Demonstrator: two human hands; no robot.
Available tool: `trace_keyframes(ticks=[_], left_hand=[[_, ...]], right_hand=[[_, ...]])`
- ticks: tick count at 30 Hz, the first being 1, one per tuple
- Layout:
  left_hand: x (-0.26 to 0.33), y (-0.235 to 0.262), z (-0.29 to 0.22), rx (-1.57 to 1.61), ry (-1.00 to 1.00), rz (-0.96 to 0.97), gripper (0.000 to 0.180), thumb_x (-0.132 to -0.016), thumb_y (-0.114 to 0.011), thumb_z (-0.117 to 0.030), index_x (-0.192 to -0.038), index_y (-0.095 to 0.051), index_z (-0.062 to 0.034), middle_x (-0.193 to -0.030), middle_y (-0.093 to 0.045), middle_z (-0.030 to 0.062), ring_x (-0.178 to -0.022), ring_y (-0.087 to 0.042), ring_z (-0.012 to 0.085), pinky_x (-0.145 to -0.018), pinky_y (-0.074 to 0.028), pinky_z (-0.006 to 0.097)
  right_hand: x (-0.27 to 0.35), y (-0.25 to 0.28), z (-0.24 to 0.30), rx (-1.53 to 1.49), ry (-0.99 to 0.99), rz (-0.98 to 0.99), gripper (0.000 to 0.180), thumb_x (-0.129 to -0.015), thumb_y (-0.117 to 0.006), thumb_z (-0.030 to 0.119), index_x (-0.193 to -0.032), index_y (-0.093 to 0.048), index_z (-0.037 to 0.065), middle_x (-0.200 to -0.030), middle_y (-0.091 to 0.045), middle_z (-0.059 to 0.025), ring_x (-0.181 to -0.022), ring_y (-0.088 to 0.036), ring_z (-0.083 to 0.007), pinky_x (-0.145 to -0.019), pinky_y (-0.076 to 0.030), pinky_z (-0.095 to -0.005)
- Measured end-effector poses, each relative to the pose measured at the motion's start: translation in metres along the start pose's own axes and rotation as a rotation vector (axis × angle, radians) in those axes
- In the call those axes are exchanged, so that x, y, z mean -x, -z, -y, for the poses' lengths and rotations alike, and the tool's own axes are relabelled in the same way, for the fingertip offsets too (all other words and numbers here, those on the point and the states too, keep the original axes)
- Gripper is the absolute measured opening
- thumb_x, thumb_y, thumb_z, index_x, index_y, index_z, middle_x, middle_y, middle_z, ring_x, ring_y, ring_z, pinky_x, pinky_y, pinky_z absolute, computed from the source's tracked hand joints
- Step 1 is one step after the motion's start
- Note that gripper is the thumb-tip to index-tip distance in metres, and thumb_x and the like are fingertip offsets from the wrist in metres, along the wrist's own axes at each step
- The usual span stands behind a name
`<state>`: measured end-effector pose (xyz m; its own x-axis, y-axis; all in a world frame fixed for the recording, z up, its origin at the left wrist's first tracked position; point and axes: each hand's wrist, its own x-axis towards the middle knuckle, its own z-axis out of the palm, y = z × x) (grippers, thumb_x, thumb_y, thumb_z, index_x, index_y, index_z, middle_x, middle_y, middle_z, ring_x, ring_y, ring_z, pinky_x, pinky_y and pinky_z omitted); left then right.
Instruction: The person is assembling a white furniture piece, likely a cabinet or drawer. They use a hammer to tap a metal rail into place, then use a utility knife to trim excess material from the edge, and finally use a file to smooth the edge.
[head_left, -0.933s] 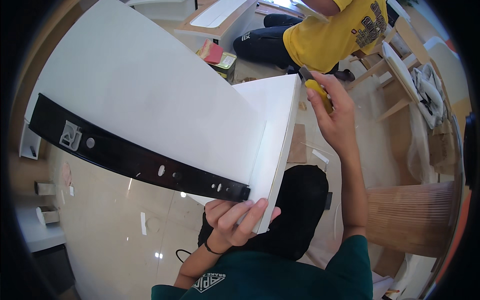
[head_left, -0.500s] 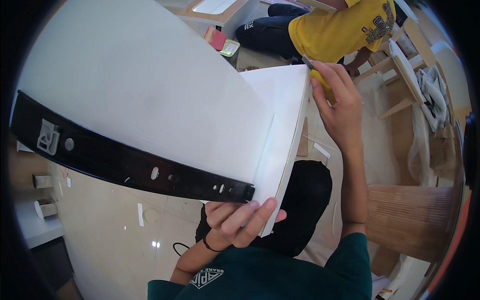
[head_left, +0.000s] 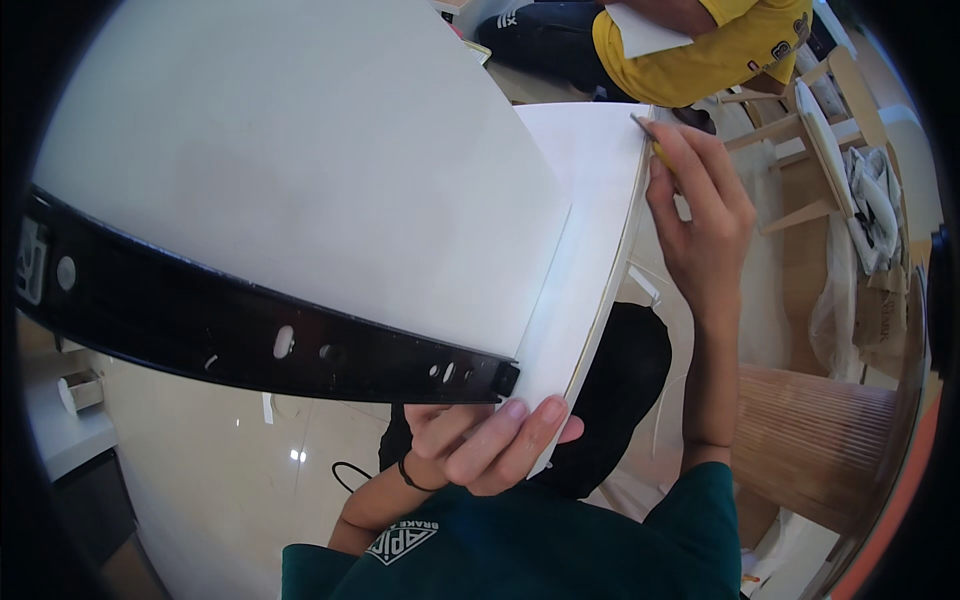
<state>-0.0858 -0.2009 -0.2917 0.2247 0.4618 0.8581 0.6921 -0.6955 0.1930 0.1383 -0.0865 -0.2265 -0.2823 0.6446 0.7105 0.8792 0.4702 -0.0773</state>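
Note:
A white drawer (head_left: 300,180) stands tilted in front of me, with a black metal drawer slide (head_left: 230,335) along its near edge. My left hand (head_left: 490,445) grips the near corner of its white front panel (head_left: 590,290), fingers on the inner face just below the slide's end. In my right hand (head_left: 705,205) is a utility knife (head_left: 661,153) with a yellow handle, mostly hidden by the fingers. Its grey blade lies at the panel's far corner, by the edge; whether it touches is too small to tell.
Beyond the drawer another person in a yellow shirt (head_left: 690,65) sits on the floor holding a white piece. At right stand a wooden chair (head_left: 800,215) with a grey plastic bag (head_left: 872,205) and a ribbed wooden surface (head_left: 815,440). White strips (head_left: 644,284) lie on the floor.
The drawer and slide have shifted in view, the panel's far corner up and right. My right hand has moved right with the knife, its blade now tipped inward. My left hand keeps its grip.

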Motion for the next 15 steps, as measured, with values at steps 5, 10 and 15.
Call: trace_keyframes(ticks=[5,10,15], left_hand=[[-0.001,-0.004,-0.002,0.036,0.038,-0.054,0.034,-0.088,-0.070,-0.045,-0.109,-0.063,-0.0194,-0.102,-0.044,-0.0018,-0.087,-0.040,0.0122,-0.071,-0.039,0.021],[0.005,-0.012,-0.006,0.075,0.087,-0.149,0.031,-0.086,-0.074,-0.041,-0.110,-0.070,-0.0228,-0.101,-0.047,-0.0064,-0.082,-0.042,0.0094,-0.073,-0.036,0.025],[0.004,-0.012,-0.005,0.092,0.109,-0.161,0.032,-0.085,-0.075,-0.042,-0.109,-0.071,-0.0225,-0.100,-0.047,-0.0058,-0.086,-0.042,0.0113,-0.074,-0.037,0.026]], right_hand=[[0.009,0.011,0.019,0.003,0.056,0.031,0.041,-0.068,-0.068,-0.007,-0.107,-0.070,0.005,-0.093,-0.064,-0.0075,-0.074,-0.063,-0.0221,-0.063,-0.051,-0.0322],[0.023,0.030,0.046,-0.071,0.072,0.110,0.045,-0.063,-0.069,-0.008,-0.106,-0.071,0.004,-0.091,-0.063,-0.0076,-0.071,-0.061,-0.0218,-0.060,-0.051,-0.0323],[0.017,0.030,0.025,-0.119,-0.096,0.019,0.036,-0.075,-0.067,-0.008,-0.109,-0.069,0.002,-0.092,-0.063,-0.0094,-0.073,-0.062,-0.0232,-0.062,-0.052,-0.0304]])
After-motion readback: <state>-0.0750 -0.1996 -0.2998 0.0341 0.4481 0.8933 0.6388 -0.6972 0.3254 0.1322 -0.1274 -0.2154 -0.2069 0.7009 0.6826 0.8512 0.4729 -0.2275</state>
